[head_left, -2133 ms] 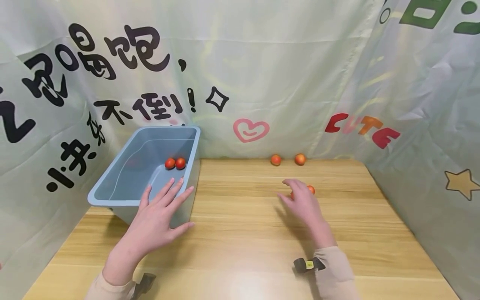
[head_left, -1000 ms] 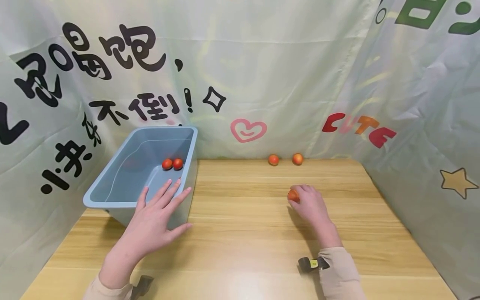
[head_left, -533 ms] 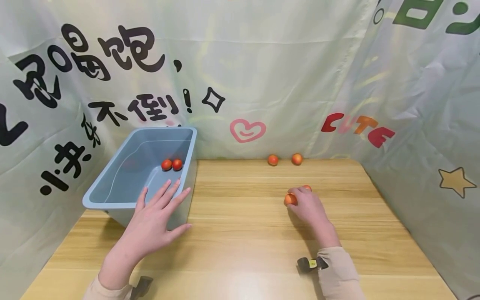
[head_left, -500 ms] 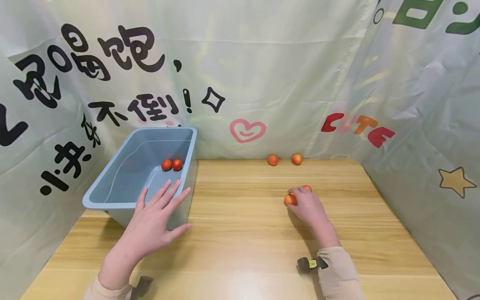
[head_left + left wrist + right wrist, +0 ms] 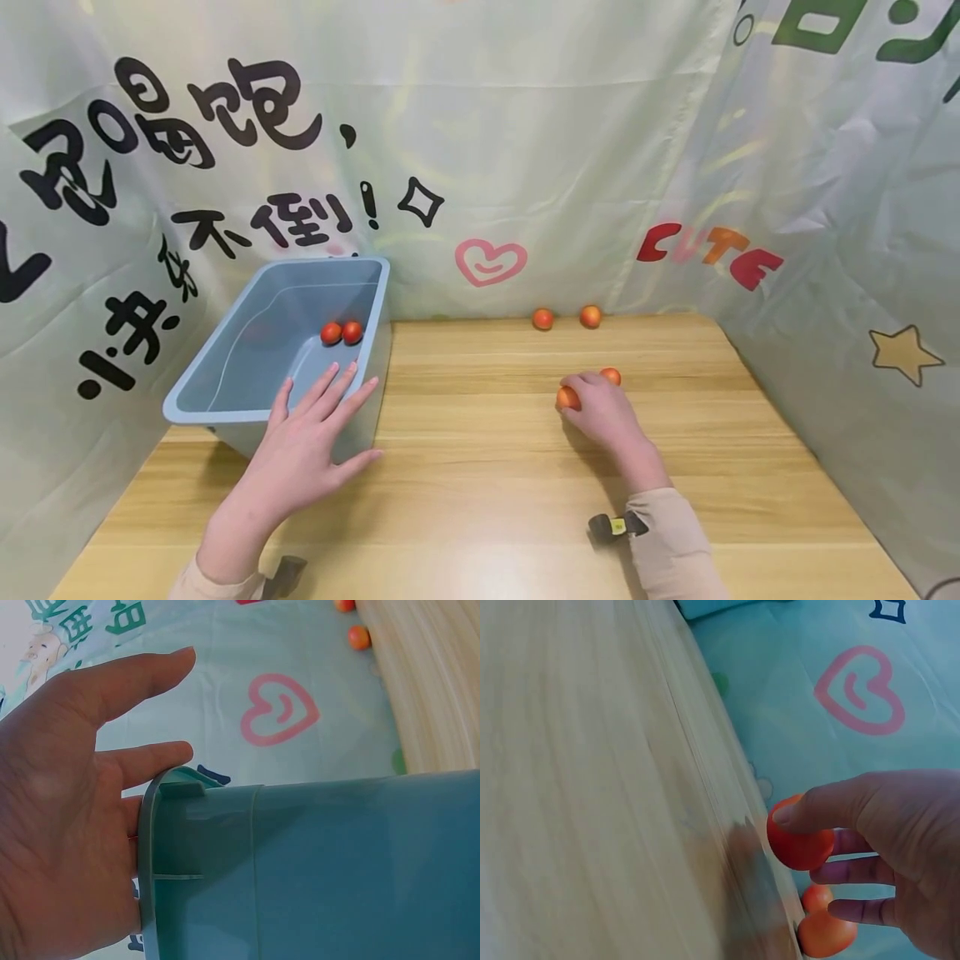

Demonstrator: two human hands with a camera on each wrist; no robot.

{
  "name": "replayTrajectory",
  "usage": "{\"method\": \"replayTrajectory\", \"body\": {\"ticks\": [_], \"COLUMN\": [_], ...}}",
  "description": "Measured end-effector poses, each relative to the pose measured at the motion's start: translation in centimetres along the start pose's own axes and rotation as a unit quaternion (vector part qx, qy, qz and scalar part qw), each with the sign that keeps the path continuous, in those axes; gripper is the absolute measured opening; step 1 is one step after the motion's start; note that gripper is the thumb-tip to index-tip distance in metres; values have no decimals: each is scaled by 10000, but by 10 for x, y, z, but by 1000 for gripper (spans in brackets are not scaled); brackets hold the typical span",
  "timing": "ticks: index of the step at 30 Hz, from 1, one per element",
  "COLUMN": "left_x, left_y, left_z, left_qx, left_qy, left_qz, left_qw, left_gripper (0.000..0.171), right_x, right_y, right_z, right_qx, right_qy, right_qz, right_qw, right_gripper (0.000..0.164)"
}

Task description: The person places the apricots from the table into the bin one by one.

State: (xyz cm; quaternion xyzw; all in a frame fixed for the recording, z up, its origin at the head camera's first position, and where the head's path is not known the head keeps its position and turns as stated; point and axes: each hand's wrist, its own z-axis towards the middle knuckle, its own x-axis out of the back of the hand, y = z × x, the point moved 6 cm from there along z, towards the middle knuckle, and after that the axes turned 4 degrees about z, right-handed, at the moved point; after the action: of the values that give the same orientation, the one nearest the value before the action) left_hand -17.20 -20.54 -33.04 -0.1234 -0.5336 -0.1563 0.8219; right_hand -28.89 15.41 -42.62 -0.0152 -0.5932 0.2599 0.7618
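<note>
My right hand (image 5: 606,417) pinches an orange-red tomato (image 5: 567,398) between thumb and fingers over the right half of the table. In the right wrist view the thumb lies across that tomato (image 5: 799,841). Just beyond the knuckles is a second tomato (image 5: 611,376), partly covered by the hand. My left hand (image 5: 303,454) rests with spread, straight fingers on the near right corner of a blue plastic bin (image 5: 225,414). Two red tomatoes (image 5: 331,333) lie together on the bin's floor. From the left wrist, the bin's rim (image 5: 150,862) shows against the fingers.
Along the table's back edge sit two more tomatoes (image 5: 543,318), a small gap between them. A printed cloth (image 5: 570,167) hangs behind the wooden table (image 5: 465,500) and along both sides.
My right hand has come down over the tomatoes, taken hold of one and shifted it slightly left, baring part of the other behind it. The left hand stays on the bin.
</note>
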Motion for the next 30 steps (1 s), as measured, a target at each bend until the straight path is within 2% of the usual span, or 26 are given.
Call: {"method": "replayTrajectory", "body": {"ticks": [9, 17, 23, 30], "left_x": [-3, -1, 0, 1], "left_y": [-1, -2, -2, -1], "left_z": [-2, -2, -1, -1], "left_qx": [57, 59, 40, 6], "left_qy": [-81, -75, -52, 23], "left_qz": [1, -6, -4, 4], "left_qw": [10000, 10000, 10000, 10000], "left_gripper": [85, 84, 84, 85], "right_x": [-6, -6, -6, -7], "right_y": [-20, -40, -56, -72], "right_z": [5, 12, 22, 37], "right_qx": [463, 857, 1147, 1374], "right_qy": [145, 157, 156, 58], "right_qz": [-183, -27, -86, -214], "right_qw": [9987, 9962, 9932, 9903], "right_gripper": [36, 35, 31, 35]}}
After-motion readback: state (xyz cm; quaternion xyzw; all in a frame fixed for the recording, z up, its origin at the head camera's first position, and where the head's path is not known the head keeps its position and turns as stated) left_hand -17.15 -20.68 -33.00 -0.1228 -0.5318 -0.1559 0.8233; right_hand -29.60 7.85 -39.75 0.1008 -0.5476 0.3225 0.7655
